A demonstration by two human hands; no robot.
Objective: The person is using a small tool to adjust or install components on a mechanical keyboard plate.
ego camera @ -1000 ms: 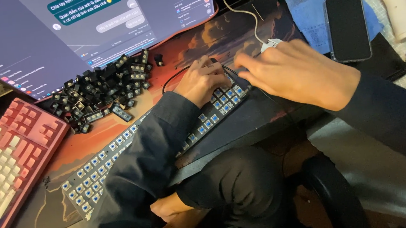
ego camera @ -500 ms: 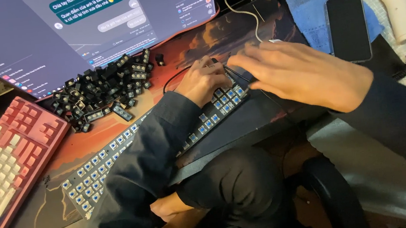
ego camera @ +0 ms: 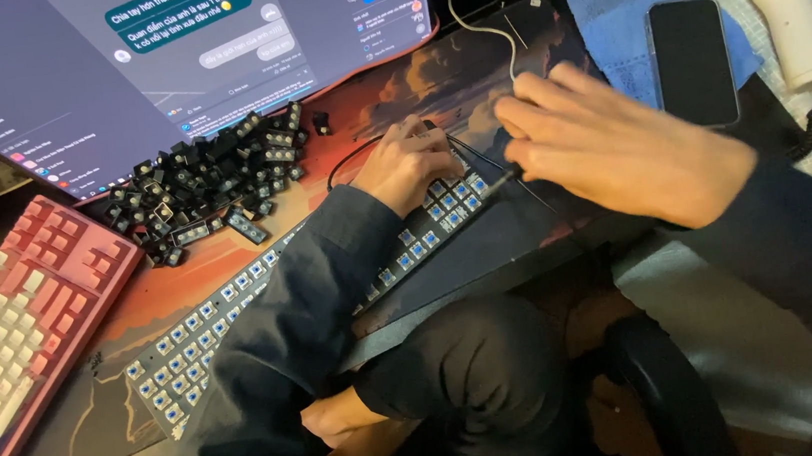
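Observation:
A keyboard (ego camera: 233, 306) stripped of its keycaps lies slantwise on the desk mat, its blue switches showing. My left hand (ego camera: 407, 162) is curled on its far right end and grips that end. Just to the right, my right hand (ego camera: 619, 150) pinches a thin black wire tool (ego camera: 497, 180) whose tip points at the last switches beside my left fingers. A heap of black keycaps (ego camera: 210, 178) lies behind the keyboard, in front of the monitor.
A pink keyboard (ego camera: 11, 340) sits at the left desk edge. The monitor (ego camera: 156, 53) stands at the back. A dark phone (ego camera: 692, 62) rests on a blue cloth (ego camera: 614, 5), with a white bottle (ego camera: 790, 7) to its right. A white cable (ego camera: 475, 25) crosses the mat.
My right hand has shifted slightly right and back with the tool, its fingers spreading. My left hand has stayed on the keyboard's end.

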